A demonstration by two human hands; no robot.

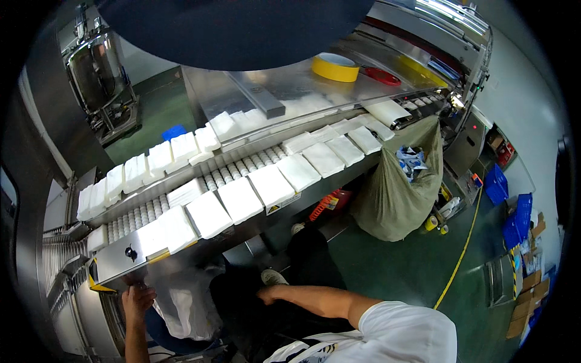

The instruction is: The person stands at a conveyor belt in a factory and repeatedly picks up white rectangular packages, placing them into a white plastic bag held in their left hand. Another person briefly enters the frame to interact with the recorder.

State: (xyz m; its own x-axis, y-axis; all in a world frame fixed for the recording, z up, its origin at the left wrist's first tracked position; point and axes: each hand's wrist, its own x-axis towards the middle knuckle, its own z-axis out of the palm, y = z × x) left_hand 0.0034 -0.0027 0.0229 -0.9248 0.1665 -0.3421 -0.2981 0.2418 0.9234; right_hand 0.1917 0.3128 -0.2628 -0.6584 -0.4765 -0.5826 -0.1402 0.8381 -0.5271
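Left grip (pixel 138 297), closure unclear, below the metal end plate (pixel 118 261), white stacks (pixel 240 200) above and rightward.

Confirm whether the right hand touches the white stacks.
Apart: the head view shows the right hand down by the dark trousers, a visible gap separating it from the white stacks.

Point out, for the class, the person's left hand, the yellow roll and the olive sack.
Left hand (pixel 138 298): head view, on the middle of the hand.
Yellow roll (pixel 334 72): head view, on its outer side.
Olive sack (pixel 392 201): head view, on its front wall.
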